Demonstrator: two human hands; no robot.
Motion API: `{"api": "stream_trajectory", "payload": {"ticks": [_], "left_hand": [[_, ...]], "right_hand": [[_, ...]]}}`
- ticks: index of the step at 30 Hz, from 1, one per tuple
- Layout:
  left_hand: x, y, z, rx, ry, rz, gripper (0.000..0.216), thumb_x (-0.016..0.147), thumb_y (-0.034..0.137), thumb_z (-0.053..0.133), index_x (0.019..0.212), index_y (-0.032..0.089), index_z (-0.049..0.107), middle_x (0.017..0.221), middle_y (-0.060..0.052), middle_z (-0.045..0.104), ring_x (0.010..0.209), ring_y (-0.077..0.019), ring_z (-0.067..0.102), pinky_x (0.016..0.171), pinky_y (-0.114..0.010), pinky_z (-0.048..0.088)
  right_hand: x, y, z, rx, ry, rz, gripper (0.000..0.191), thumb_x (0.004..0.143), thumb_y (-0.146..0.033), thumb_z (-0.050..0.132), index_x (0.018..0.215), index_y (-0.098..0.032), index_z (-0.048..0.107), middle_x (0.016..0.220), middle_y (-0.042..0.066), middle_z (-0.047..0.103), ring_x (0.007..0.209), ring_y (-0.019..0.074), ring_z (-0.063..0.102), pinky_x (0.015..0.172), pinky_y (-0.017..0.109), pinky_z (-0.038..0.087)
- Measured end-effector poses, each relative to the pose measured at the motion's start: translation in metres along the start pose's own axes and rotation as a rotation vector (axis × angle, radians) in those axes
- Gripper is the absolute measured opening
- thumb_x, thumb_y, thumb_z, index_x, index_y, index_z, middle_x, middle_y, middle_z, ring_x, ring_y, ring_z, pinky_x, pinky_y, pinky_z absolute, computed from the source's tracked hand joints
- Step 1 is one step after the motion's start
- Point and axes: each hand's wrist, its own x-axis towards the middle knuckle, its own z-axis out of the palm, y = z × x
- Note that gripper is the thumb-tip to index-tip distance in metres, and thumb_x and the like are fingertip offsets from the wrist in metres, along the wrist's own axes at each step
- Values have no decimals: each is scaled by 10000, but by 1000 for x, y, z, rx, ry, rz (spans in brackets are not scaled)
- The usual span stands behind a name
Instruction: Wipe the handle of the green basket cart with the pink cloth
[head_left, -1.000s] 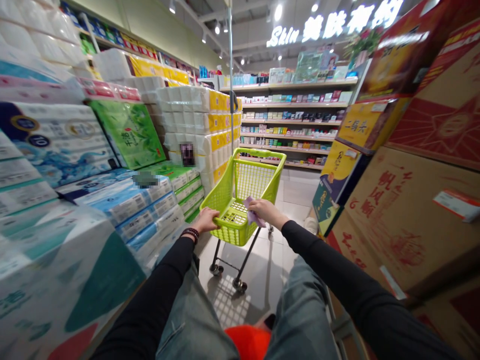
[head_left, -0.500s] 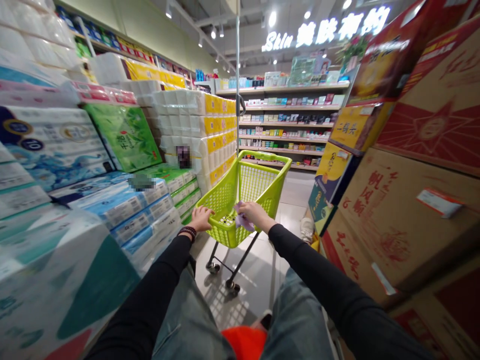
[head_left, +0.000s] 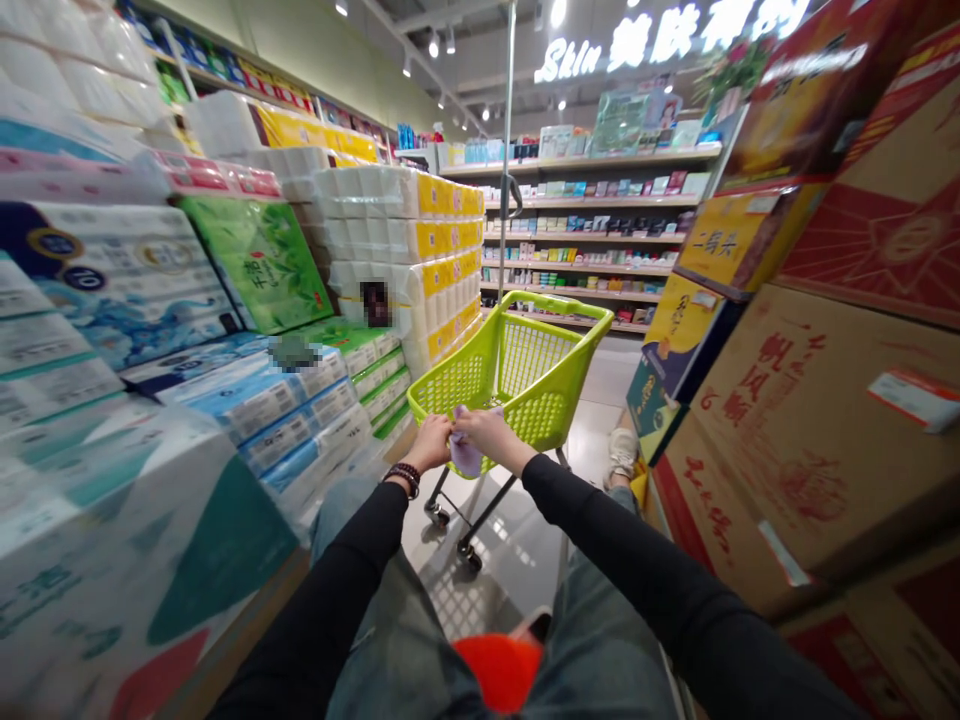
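Observation:
A lime-green shopping cart with a lattice basket stands just in front of me on thin dark legs and casters. My right hand is closed on a pale purple cloth, which hangs bunched over the cart's near end. Right beside it, my left hand, with a beaded bracelet on the wrist, has its fingers curled in against the cloth and the near rim. Whether these fingers pinch the cloth or the rim is hidden.
Wrapped tissue packs and toilet roll packs are stacked on the left. Cardboard cartons rise on the right, with a shoe by them. A metal pole and stocked shelves stand beyond the cart.
My left hand has left the cart's left corner and come right, closing up beside the cloth. The cloth and my right hand have moved slightly left. The cart appears further right in view.

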Motion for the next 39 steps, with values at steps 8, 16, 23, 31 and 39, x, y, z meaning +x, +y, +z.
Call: {"api": "stream_trajectory", "payload": {"ticks": [8, 16, 23, 31, 39], "left_hand": [[1, -5, -5, -93, -20, 34, 442, 678, 497, 880, 980, 206, 740, 1073, -97, 681, 1123, -329, 586, 1024, -435, 440], [3, -6, -3, -65, -33, 22, 280, 712, 336, 801, 945, 194, 740, 1069, -107, 692, 1113, -322, 594, 1051, -423, 428], [-1, -13, -5, -109, -20, 23, 413, 675, 490, 879, 961, 223, 747, 1051, -77, 675, 1102, -311, 582, 1010, -418, 437], [-2, -17, 1, -78, 4, 28, 287, 736, 394, 816, 946, 210, 750, 1063, -90, 707, 1104, -310, 607, 1034, -411, 437], [-10, -17, -7, -98, -4, 10, 419, 710, 554, 870, 922, 217, 740, 1038, -69, 678, 1093, -295, 590, 986, -393, 434]], "right_hand": [[-20, 60, -26, -8, -11, 208, 197, 954, -100, 671, 1078, -153, 814, 1096, 132, 781, 1013, 238, 723, 891, 298, 501], [-4, 14, 5, 140, 37, -148, 170, 925, -64, 705, 972, -181, 818, 1087, 92, 791, 1010, 197, 718, 896, 270, 483], [-24, 62, -15, 101, 115, 154, 307, 902, -20, 636, 1081, -176, 830, 1139, 109, 800, 1036, 227, 740, 942, 296, 519], [5, 18, 14, 272, 69, -103, 350, 860, 3, 647, 1055, -214, 840, 1171, 46, 808, 1075, 187, 737, 951, 254, 527], [-15, 85, -18, 214, 126, 160, 348, 835, -19, 619, 1016, -209, 848, 1093, 64, 817, 1022, 214, 744, 951, 301, 538]]}}
